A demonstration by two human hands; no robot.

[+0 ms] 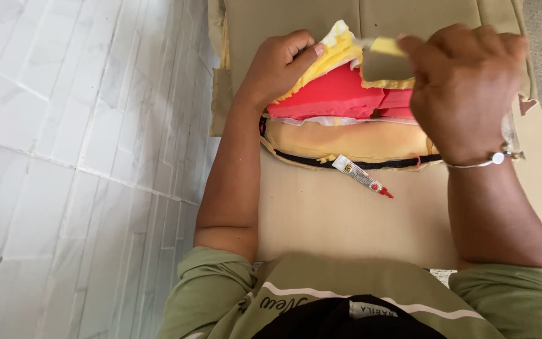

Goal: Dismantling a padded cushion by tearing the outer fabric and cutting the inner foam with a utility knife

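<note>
Two hands work at a layered foam piece [346, 119] in the one head view, and that foam piece serves as the landmark for all else. It lies on a sheet of brown cardboard [346, 220] spread over the pale tiled floor [64, 157]; no bench shows.

The left hand [277, 66] presses on the foam's left upper corner, fingers curled over the yellow layer [330, 53], closed on it and peeling it up and back, seemingly to hold the layers apart so that the face beneath is laid bare. The right hand [462, 88] hovers over the foam's right upper part, closed around a small flat tool with a yellowish smear [384, 59], likely a spreader, held flat against the lifted layer; motion blur hides the exact grip.

As for looks, the foam piece is a stack: yellow sheets on top, bright red blocks in the middle, a tan cushion below, edged by a black strip along the near side. Its edges are ragged and uneven.

Just in front of the foam, touching its near edge, lies a small glue tube [362, 176] with a red tip, within easy reach of either hand.
</note>
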